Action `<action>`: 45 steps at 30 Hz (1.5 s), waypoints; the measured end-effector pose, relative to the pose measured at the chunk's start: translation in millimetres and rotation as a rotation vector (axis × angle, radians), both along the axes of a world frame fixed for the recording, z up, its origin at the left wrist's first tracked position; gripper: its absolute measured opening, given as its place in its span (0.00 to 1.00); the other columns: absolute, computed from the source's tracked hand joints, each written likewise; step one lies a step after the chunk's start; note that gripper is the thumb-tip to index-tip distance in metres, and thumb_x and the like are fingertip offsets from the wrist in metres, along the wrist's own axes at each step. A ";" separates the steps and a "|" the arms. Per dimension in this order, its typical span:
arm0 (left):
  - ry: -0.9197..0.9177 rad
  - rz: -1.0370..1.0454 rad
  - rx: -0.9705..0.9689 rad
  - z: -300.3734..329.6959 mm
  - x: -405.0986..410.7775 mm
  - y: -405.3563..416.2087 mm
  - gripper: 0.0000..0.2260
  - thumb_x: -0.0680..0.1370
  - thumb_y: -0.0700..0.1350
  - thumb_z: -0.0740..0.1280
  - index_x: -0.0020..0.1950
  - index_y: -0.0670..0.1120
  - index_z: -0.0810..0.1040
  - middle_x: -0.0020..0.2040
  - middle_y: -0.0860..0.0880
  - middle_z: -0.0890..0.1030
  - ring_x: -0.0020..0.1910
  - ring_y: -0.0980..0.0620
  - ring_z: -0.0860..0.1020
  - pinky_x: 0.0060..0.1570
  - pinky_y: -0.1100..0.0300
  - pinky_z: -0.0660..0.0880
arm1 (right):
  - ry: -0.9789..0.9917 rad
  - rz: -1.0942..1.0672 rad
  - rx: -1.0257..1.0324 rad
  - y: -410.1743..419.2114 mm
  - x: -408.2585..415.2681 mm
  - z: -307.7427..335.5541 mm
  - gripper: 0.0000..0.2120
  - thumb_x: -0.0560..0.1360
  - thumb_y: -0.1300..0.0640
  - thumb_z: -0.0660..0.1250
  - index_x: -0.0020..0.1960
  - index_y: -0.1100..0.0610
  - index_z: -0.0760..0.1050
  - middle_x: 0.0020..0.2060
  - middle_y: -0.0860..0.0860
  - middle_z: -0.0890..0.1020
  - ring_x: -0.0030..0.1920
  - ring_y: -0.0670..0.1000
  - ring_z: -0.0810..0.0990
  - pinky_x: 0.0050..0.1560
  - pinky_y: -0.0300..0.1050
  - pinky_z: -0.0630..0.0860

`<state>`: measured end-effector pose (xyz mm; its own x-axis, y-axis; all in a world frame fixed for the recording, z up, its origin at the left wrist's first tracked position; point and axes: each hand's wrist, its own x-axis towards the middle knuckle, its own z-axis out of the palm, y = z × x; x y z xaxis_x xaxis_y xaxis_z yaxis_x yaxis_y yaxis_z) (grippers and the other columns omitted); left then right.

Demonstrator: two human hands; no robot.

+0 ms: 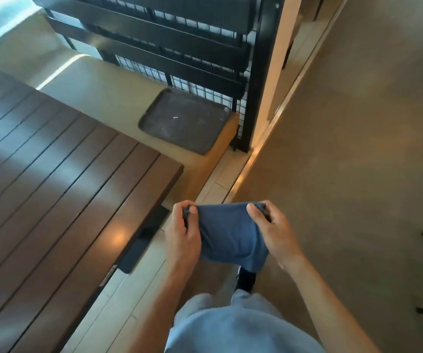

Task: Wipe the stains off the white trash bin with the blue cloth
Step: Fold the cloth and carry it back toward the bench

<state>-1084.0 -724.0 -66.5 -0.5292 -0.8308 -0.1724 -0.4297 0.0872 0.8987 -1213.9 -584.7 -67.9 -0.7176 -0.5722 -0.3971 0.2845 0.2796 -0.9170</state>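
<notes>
Both hands are on the blue cloth [230, 233], held up in front of the person over the floor. The left hand [182, 230] pinches its left top corner, the right hand [271, 228] pinches the right one, fingers curled in a tight grip. To the left is a dark slatted bench [52, 174]. Farther off, a grey tray [182, 121] lies on a beige ledge [98, 90], just beside a black wire rack [192, 47].

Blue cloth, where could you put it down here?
Both hands, left hand and right hand, grip the blue cloth. The brown slatted table is bare; so is the ledge left of the dark tray.
</notes>
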 end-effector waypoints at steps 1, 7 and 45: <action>-0.001 0.011 0.011 1.6 -17.2 -5.5 0.05 0.85 0.48 0.59 0.55 0.53 0.74 0.50 0.55 0.79 0.49 0.62 0.77 0.48 0.60 0.75 | 0.009 0.009 0.007 -6.4 -19.2 0.1 0.11 0.81 0.48 0.66 0.48 0.56 0.76 0.36 0.48 0.76 0.38 0.47 0.75 0.40 0.41 0.72; 0.016 0.055 -0.003 -0.4 -105.2 -36.9 0.06 0.86 0.47 0.59 0.56 0.50 0.75 0.49 0.54 0.79 0.48 0.62 0.77 0.43 0.70 0.72 | 0.025 0.095 0.026 -43.5 -119.0 -7.6 0.12 0.80 0.45 0.66 0.47 0.54 0.75 0.37 0.50 0.76 0.39 0.50 0.75 0.41 0.49 0.73; -0.191 0.881 0.277 -254.6 -410.5 -296.8 0.06 0.86 0.50 0.58 0.57 0.53 0.73 0.53 0.51 0.80 0.52 0.53 0.77 0.51 0.57 0.71 | 0.479 1.020 0.454 -465.6 -461.8 -255.3 0.09 0.84 0.44 0.54 0.53 0.48 0.68 0.41 0.49 0.75 0.43 0.54 0.73 0.43 0.47 0.64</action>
<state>-1494.5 -1020.8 -321.0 0.3275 -0.8346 -0.4429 -0.3814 -0.5456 0.7462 -1675.8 -1050.3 -323.2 -0.1477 -0.8375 -0.5261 -0.5944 0.5003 -0.6296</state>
